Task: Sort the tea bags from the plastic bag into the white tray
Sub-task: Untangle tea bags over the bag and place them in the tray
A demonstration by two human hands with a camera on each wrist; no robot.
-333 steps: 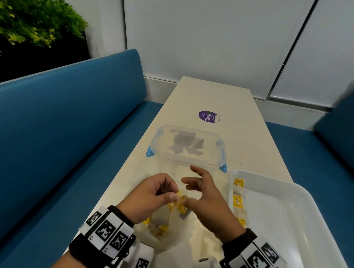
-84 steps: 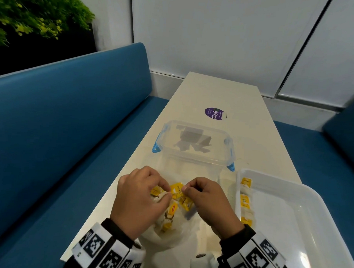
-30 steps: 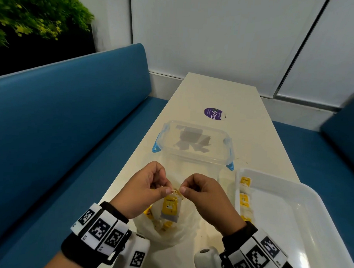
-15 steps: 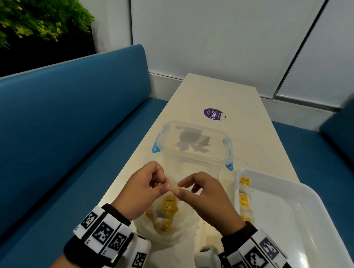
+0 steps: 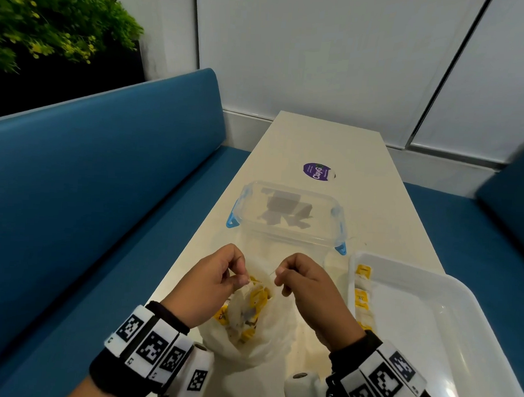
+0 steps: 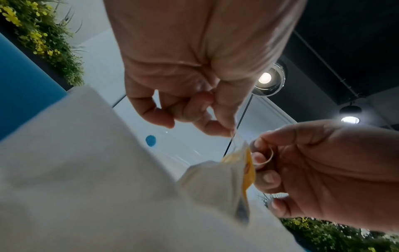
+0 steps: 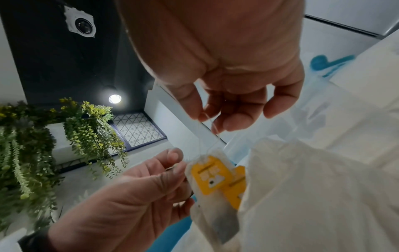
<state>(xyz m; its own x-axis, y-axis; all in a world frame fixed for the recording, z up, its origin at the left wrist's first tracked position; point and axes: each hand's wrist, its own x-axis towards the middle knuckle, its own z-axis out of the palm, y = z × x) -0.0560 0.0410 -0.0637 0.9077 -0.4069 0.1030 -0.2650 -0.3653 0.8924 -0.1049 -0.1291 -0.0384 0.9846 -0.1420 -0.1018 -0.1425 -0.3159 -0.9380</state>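
A crumpled white plastic bag (image 5: pixel 250 345) lies on the table's near end with several yellow-tagged tea bags in its mouth. One tea bag (image 7: pixel 212 179) hangs just above it. My left hand (image 5: pixel 243 280) pinches that tea bag's top corner between thumb and forefinger. My right hand (image 5: pixel 277 274) pinches its thin string (image 7: pixel 204 136), which runs taut between the two hands. In the left wrist view the left hand (image 6: pixel 228 133) holds the tea bag (image 6: pixel 247 170) next to the right hand's fingers. The white tray (image 5: pixel 466 300) stands to the right, with a few tea bags (image 5: pixel 361 295) along its left wall.
A clear plastic box (image 5: pixel 287 214) with blue clips stands just beyond the hands. Farther back a purple sticker (image 5: pixel 317 171) is on the table (image 5: pixel 371 209). Blue bench seats (image 5: pixel 90 191) run along both sides.
Over the last second my hands have drawn apart, stretching the string between them. The tea bag hangs lower, at the bag's mouth.
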